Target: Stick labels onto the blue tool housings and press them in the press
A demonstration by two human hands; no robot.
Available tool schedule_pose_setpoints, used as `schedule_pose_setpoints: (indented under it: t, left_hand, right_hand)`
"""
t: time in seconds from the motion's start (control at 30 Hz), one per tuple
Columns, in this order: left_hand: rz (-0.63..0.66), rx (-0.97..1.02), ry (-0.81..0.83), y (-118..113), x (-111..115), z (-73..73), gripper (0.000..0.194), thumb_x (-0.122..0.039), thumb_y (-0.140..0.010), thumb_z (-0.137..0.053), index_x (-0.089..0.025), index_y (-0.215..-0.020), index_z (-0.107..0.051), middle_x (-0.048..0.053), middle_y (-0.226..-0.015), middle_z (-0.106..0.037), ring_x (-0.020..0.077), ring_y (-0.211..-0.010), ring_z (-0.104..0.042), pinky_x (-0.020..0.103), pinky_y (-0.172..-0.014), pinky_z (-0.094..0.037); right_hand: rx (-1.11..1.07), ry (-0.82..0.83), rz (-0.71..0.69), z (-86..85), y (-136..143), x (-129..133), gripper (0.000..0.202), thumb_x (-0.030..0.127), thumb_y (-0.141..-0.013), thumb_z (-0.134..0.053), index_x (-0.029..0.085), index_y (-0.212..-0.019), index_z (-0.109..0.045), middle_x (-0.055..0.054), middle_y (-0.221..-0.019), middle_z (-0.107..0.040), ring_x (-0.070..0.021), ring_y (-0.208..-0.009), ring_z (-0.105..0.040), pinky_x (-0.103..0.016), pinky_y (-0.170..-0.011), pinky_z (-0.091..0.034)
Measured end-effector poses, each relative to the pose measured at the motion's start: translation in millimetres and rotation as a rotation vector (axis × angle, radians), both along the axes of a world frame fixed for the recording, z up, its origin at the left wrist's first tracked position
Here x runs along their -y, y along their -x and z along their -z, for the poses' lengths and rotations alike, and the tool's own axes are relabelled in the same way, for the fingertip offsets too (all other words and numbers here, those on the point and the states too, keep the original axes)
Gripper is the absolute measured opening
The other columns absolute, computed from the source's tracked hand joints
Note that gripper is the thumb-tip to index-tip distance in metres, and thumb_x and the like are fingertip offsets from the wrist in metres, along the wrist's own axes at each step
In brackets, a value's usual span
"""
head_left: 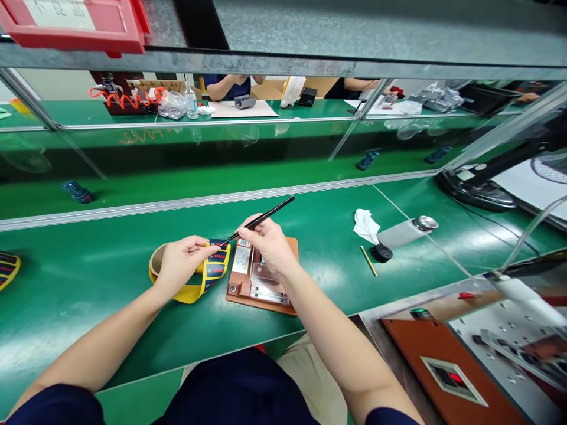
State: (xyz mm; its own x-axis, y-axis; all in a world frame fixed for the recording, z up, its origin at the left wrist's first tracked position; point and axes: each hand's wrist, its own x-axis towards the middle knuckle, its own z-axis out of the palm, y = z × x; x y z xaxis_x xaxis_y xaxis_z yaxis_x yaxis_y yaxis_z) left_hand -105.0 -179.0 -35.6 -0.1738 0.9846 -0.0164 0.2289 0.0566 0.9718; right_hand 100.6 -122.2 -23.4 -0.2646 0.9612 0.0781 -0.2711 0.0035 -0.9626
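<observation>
Left hand (181, 260) gripped a yellow label strip (211, 273) left of the brown fixture (261, 277); right hand (266, 242), above the fixture, pinched a black stylus (261, 219).

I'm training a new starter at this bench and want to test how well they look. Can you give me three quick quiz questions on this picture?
1. Which hand holds the thin black stick?
2. True or false: the left hand rests on a yellow strip of labels.
3. The white cloth lies: A) on the brown plate, B) on the green table to the right of the plate, C) in the left hand.

Key: 1. The right hand. 2. True. 3. B.
</observation>
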Motion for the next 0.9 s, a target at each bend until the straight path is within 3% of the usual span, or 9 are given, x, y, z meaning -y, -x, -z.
schedule_pose_setpoints:
  t: [0.13, 0.27, 0.37, 0.43, 0.57, 0.7, 0.77, 0.83, 0.9]
  left_hand:
    - [0.079, -0.167, 0.012, -1.4, -4.7, -4.0, 0.05, -0.066, -0.072, -0.076, -0.019, -0.089, -0.073, 0.007, -0.083, -0.079, 0.0273, -0.079, -0.075, 0.032, -0.068, -0.056]
    - [0.281, -0.697, 0.037, -5.3, -24.4, -8.8, 0.056, -0.067, -0.092, -0.05, -0.018, -0.107, -0.071, 0.012, -0.092, -0.079, 0.0338, -0.093, -0.074, 0.038, -0.079, -0.054]
    - [0.385, -1.061, 0.121, -16.0, -43.8, -6.2, 0.062, -0.067, -0.097, -0.038, -0.014, -0.104, -0.069, 0.018, -0.086, -0.076, 0.0391, -0.089, -0.073, 0.041, -0.073, -0.052]
    - [0.448, -1.191, 0.175, -25.1, -53.5, -2.2, 0.064, -0.068, -0.097, -0.037, -0.013, -0.107, -0.067, 0.02, -0.092, -0.075, 0.0411, -0.09, -0.072, 0.041, -0.071, -0.051]
    - [0.505, -1.266, 0.201, -36.3, -60.4, 2.2, 0.064, -0.069, -0.096, -0.041, -0.017, -0.127, -0.061, 0.019, -0.107, -0.075, 0.0413, -0.101, -0.07, 0.041, -0.075, -0.051]
    - [0.473, -1.299, 0.194, -33.1, -54.6, -5.7, 0.065, -0.069, -0.096, -0.044, -0.019, -0.134, -0.059, 0.017, -0.101, -0.076, 0.0417, -0.092, -0.071, 0.044, -0.073, -0.052]
    - [0.389, -1.287, 0.081, -31.0, -46.7, -10.4, 0.058, -0.064, -0.097, -0.046, -0.019, -0.132, -0.06, 0.016, -0.099, -0.075, 0.0406, -0.091, -0.071, 0.044, -0.073, -0.052]
    - [0.33, -1.202, -0.132, -32.4, -34.5, -11.0, 0.048, -0.055, -0.1, -0.045, -0.019, -0.126, -0.064, 0.014, -0.101, -0.073, 0.037, -0.097, -0.069, 0.044, -0.079, -0.052]
    - [0.38, -1.041, -0.355, -38.8, -17.6, -5.3, 0.037, -0.047, -0.103, -0.046, -0.02, -0.116, -0.068, 0.012, -0.102, -0.073, 0.0316, -0.101, -0.068, 0.043, -0.088, -0.052]
  right_hand:
    - [0.06, -0.07, 0.036, 3.3, -4.5, 1.4, 0.034, 0.046, -0.075, -0.084, 0.022, -0.088, -0.063, 0.0, -0.083, -0.069, -0.018, -0.081, -0.067, -0.033, -0.079, -0.054]
    - [0.13, -0.089, 0.132, 2.4, -26.2, 2.6, 0.035, 0.048, -0.074, -0.083, 0.023, -0.086, -0.062, 0.0, -0.08, -0.067, -0.017, -0.076, -0.064, -0.032, -0.074, -0.052]
    - [0.153, -0.057, 0.182, 2.1, -52.6, 3.9, 0.035, 0.047, -0.074, -0.083, 0.023, -0.085, -0.062, 0.001, -0.078, -0.066, -0.0167, -0.075, -0.065, -0.032, -0.074, -0.052]
    - [0.159, -0.04, 0.203, 4.7, -70.3, 4.8, 0.035, 0.047, -0.074, -0.084, 0.023, -0.085, -0.062, 0.001, -0.078, -0.066, -0.0167, -0.076, -0.066, -0.032, -0.076, -0.053]
    - [0.16, 0.015, 0.191, 19.3, -94.6, 6.0, 0.038, 0.05, -0.074, -0.084, 0.022, -0.086, -0.06, 0.001, -0.079, -0.069, -0.0171, -0.076, -0.068, -0.034, -0.078, -0.054]
    - [0.178, 0.066, 0.201, 36.9, -102.0, 7.2, 0.039, 0.052, -0.074, -0.082, 0.022, -0.086, -0.06, 0.0, -0.08, -0.07, -0.0176, -0.079, -0.068, -0.033, -0.079, -0.053]
    - [0.17, 0.076, 0.19, 42.0, -102.9, 7.4, 0.039, 0.052, -0.074, -0.083, 0.022, -0.087, -0.06, 0.0, -0.08, -0.071, -0.0177, -0.08, -0.069, -0.033, -0.079, -0.052]
    - [0.158, 0.079, 0.169, 44.2, -103.5, 7.0, 0.039, 0.052, -0.075, -0.082, 0.023, -0.088, -0.06, 0.0, -0.08, -0.07, -0.0177, -0.08, -0.069, -0.034, -0.078, -0.053]
    - [0.151, 0.072, 0.161, 44.3, -103.9, 6.1, 0.038, 0.052, -0.075, -0.082, 0.023, -0.087, -0.06, 0.0, -0.08, -0.07, -0.0178, -0.079, -0.069, -0.034, -0.078, -0.054]
